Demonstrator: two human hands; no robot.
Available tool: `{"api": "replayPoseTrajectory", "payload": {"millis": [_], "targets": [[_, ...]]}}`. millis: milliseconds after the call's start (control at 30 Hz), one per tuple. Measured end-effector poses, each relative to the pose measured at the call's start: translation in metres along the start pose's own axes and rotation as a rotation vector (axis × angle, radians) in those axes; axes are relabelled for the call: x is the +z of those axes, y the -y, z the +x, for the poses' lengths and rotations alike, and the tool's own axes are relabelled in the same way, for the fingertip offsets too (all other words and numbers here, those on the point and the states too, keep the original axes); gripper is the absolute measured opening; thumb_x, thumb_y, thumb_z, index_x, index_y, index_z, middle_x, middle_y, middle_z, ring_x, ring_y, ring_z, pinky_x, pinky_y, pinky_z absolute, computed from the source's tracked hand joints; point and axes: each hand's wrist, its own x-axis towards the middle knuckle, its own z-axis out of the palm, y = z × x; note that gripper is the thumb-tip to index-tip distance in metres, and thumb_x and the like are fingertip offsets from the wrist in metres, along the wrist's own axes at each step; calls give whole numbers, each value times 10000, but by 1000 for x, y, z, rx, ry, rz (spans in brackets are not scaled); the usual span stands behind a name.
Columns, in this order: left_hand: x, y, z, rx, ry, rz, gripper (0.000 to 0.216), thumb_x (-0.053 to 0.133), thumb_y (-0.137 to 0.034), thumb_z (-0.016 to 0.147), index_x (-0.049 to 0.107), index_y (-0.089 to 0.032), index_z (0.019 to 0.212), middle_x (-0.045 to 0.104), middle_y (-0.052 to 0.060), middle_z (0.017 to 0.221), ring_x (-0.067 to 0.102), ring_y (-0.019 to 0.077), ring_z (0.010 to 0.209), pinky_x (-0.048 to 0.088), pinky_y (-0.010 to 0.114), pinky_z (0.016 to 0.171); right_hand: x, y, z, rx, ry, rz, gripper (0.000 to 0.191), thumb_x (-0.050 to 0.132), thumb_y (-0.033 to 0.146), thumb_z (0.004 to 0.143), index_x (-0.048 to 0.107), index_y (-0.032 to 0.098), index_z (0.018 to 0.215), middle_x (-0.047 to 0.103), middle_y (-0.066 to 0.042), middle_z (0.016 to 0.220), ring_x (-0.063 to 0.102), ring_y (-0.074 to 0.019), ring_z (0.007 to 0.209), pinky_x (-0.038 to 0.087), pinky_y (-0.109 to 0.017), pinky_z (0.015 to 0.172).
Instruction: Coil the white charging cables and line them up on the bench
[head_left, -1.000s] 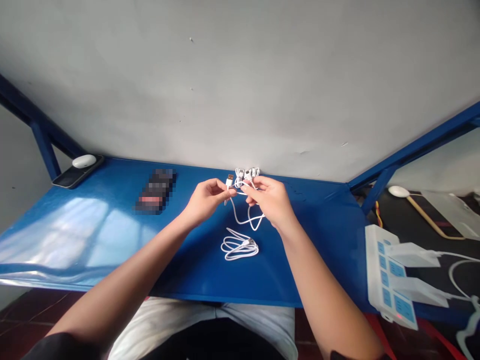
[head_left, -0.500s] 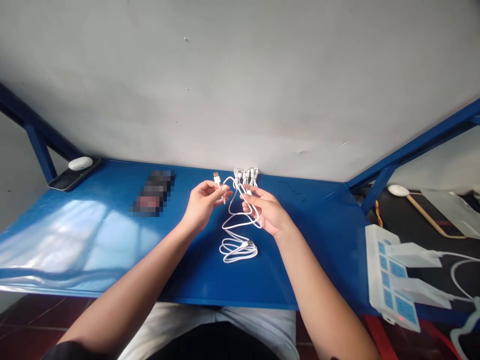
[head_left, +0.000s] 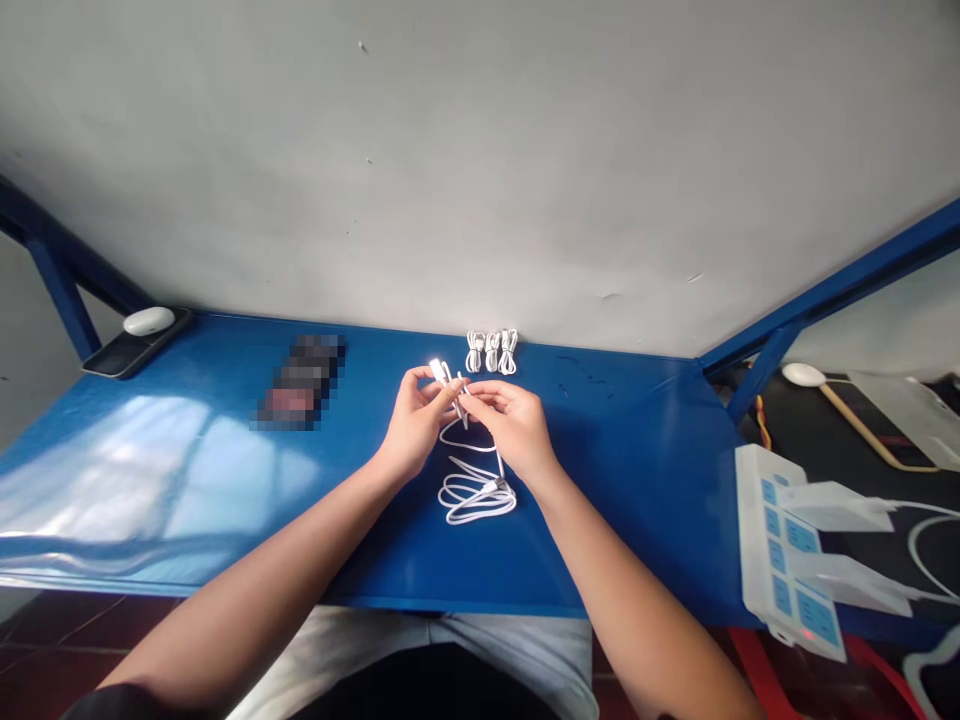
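Note:
Both hands meet above the middle of the blue table [head_left: 225,470]. My left hand [head_left: 415,420] pinches the USB plug end of a white cable [head_left: 469,440], with the plug pointing up. My right hand [head_left: 510,425] is closed on the same cable just beside it, and loops of the cable hang down between the two hands. A second white cable [head_left: 478,497] lies coiled on the table right below the hands. Three small bundled white cables [head_left: 491,351] sit in a row against the wall behind.
A blurred dark object [head_left: 300,382] lies left of the hands. A phone with a white oval case [head_left: 139,330] on it rests at the far left corner. To the right, a white power strip [head_left: 784,550] with plugged adapters sits on a lower surface.
My hands have come together and lower toward the table. The hanging loops have been gathered shorter. The view has shifted slightly.

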Motion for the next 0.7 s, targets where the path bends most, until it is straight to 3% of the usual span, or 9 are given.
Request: {"api": "replayPoseTrajectory", "payload": {"millis": [100,267,467,600,700], "targets": [[-2,2,1,-34,59,10,508,824,-384,787,556,-216,1184,728,59,1062,717,185,932,573,312,800,-1,1,0,56,-12,74,304,839,405,692,764,191,895,783,-64,908,730,-210,829,586,-358,790],[-4,10,1,21,108,91,387,782,-435,821,711,-172,1096,714,69,1078,684,188,950,555,313,837,-2,-1,-1,39,-19,65,282,827,385,727,778,190,926,783,-52,912,716,-192,833,574,-350,826],[-4,15,1,192,63,279,328,672,-444,916,671,-186,1120,683,96,1263,602,230,1244,438,358,1090,-1,-5,-2,52,5,107,299,853,367,717,765,192,943,777,-48,927,706,-181,881,549,-332,879],[-2,13,-2,304,115,286,273,595,-431,976,587,-194,1110,669,107,1246,630,210,1193,455,369,1076,3,-3,-2,31,-16,116,325,876,371,683,718,195,905,757,-32,895,693,-171,833,552,-322,824],[-2,12,-1,332,72,243,307,589,-467,974,553,-203,1127,684,95,1174,663,201,1107,511,361,991,4,-3,-5,-40,64,-37,319,847,416,722,711,192,903,741,-42,891,683,-183,829,543,-338,808]]}}
